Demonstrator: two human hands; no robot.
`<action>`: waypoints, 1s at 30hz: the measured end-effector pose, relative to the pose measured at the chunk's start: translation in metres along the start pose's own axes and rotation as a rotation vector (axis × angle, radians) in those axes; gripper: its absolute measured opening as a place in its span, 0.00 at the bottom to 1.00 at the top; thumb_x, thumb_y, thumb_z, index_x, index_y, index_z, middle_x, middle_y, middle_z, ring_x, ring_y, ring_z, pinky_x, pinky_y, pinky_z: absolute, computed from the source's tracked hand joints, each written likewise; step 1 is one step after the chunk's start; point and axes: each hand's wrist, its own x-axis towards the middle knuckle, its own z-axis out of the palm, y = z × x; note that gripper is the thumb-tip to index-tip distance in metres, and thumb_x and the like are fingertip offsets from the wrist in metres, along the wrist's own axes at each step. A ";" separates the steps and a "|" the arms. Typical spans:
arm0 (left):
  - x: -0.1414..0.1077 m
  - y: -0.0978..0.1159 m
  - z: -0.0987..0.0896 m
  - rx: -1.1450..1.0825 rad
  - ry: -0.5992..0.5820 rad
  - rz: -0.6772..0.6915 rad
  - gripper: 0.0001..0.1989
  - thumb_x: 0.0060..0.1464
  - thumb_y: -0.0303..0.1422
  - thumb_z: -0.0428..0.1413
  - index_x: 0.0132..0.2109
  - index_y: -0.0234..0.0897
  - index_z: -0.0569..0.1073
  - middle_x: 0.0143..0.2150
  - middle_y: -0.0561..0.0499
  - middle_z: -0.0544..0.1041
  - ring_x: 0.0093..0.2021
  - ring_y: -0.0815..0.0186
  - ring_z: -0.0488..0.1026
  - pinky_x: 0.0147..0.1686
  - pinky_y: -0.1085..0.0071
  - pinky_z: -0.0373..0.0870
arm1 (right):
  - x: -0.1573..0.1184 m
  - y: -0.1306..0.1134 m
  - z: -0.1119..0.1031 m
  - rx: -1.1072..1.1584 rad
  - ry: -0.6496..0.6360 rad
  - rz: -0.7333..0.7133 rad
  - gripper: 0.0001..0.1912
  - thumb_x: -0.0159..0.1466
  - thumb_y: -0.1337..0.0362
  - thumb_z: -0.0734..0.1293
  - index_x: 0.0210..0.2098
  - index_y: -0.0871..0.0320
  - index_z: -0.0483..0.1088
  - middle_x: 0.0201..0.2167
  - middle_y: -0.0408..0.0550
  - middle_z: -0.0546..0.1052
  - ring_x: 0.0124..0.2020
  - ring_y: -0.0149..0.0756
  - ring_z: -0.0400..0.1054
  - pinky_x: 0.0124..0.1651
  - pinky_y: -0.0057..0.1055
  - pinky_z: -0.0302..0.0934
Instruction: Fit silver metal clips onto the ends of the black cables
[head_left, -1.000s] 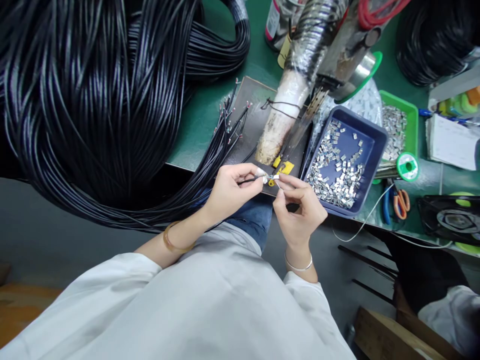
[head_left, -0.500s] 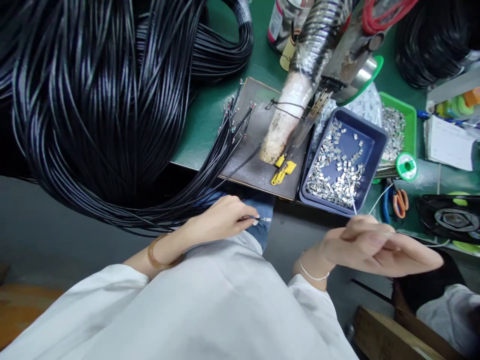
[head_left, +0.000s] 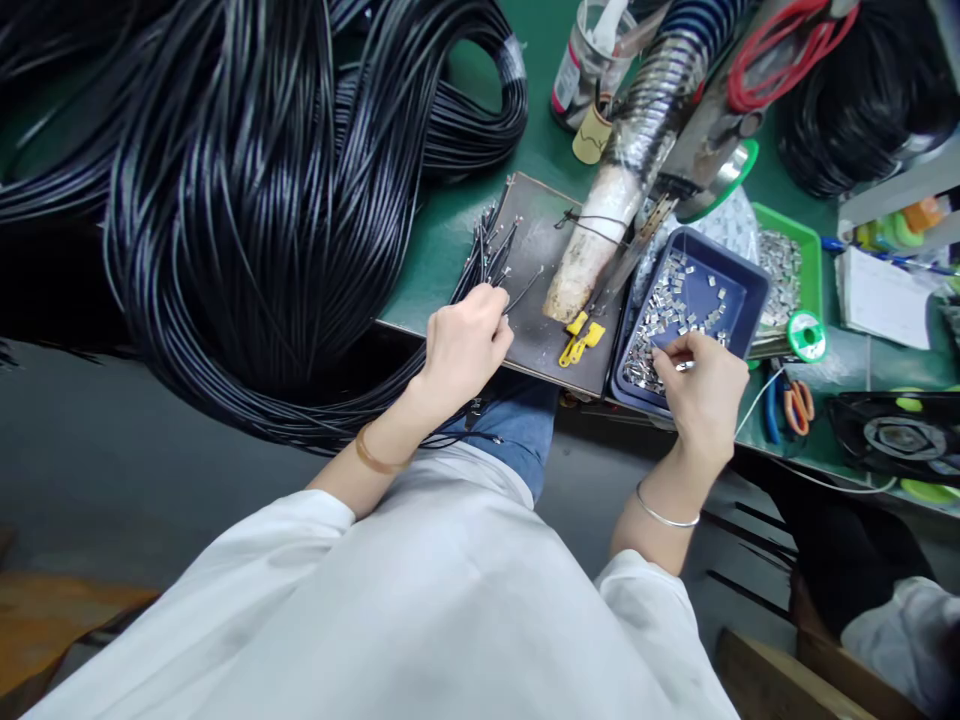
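Note:
My left hand (head_left: 469,335) is closed over the ends of a bundle of black cables (head_left: 484,262) at the bench edge. One black cable (head_left: 525,288) sticks out to the right past its fingers, which seem to grip it; the fingertips are partly hidden. Over the blue plastic tray (head_left: 739,290), my right hand (head_left: 701,385) has thumb and forefinger pinched low among small silver metal connectors (head_left: 664,300). A bit of silver shows between those fingers. Across my lap lies a cable with a metal connector on its tip (head_left: 496,438).
A brown board (head_left: 540,340) carries yellow-handled tools (head_left: 581,338) under a wrapped duct hose (head_left: 592,250). Large black cable coils (head_left: 247,220) fill the left. Beyond the tray are a green bin (head_left: 810,260), a solder spool (head_left: 806,336), orange-and-blue pliers (head_left: 795,405) and a fan (head_left: 911,440).
My left hand has let go of the connector-tipped cable over my lap and moved up to the bundled cable ends. My right hand has moved from in front of the bench into the blue tray.

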 end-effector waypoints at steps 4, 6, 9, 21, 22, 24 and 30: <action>-0.007 -0.008 -0.002 -0.519 0.255 -0.195 0.04 0.51 0.25 0.56 0.36 0.36 0.70 0.26 0.56 0.73 0.23 0.72 0.67 0.27 0.73 0.61 | 0.001 0.003 -0.002 -0.089 0.041 -0.036 0.04 0.57 0.65 0.64 0.26 0.55 0.64 0.29 0.45 0.72 0.30 0.35 0.63 0.38 0.34 0.54; -0.013 -0.004 -0.012 -0.862 0.244 -0.266 0.05 0.52 0.27 0.57 0.37 0.37 0.69 0.23 0.59 0.69 0.19 0.75 0.62 0.23 0.75 0.58 | 0.003 0.007 -0.001 -0.055 0.054 -0.044 0.05 0.57 0.64 0.65 0.26 0.55 0.64 0.30 0.44 0.71 0.29 0.34 0.61 0.38 0.34 0.55; -0.025 0.014 -0.028 -1.250 -0.085 -0.194 0.10 0.51 0.32 0.62 0.41 0.36 0.72 0.20 0.61 0.65 0.19 0.77 0.59 0.22 0.76 0.58 | 0.006 0.012 0.004 0.015 0.078 -0.071 0.06 0.58 0.63 0.65 0.26 0.54 0.63 0.29 0.43 0.69 0.29 0.32 0.61 0.38 0.34 0.56; -0.037 0.031 0.018 -1.529 -0.386 -0.462 0.10 0.50 0.31 0.64 0.38 0.30 0.75 0.21 0.55 0.75 0.18 0.78 0.62 0.19 0.78 0.55 | -0.025 -0.019 0.006 0.521 0.427 0.004 0.06 0.61 0.63 0.67 0.30 0.56 0.66 0.29 0.41 0.73 0.24 0.29 0.69 0.30 0.29 0.64; -0.036 0.031 0.017 -1.520 -0.375 -0.436 0.08 0.51 0.31 0.63 0.37 0.30 0.76 0.21 0.56 0.74 0.19 0.78 0.64 0.21 0.78 0.57 | -0.033 -0.030 0.006 0.658 0.427 0.003 0.07 0.61 0.62 0.68 0.30 0.56 0.66 0.30 0.41 0.74 0.25 0.30 0.72 0.29 0.29 0.66; -0.033 0.031 0.014 -1.493 -0.369 -0.389 0.07 0.52 0.31 0.62 0.35 0.30 0.76 0.21 0.55 0.74 0.21 0.77 0.66 0.24 0.78 0.62 | -0.049 -0.052 0.009 0.773 0.458 -0.058 0.07 0.62 0.63 0.70 0.30 0.57 0.68 0.32 0.42 0.76 0.31 0.32 0.76 0.33 0.30 0.69; -0.025 0.040 0.009 -1.383 -0.359 -0.312 0.08 0.52 0.33 0.63 0.32 0.31 0.76 0.23 0.54 0.74 0.24 0.73 0.71 0.29 0.76 0.69 | -0.064 -0.083 0.031 0.896 0.195 -0.166 0.03 0.63 0.64 0.70 0.33 0.55 0.76 0.37 0.46 0.79 0.39 0.33 0.76 0.39 0.32 0.74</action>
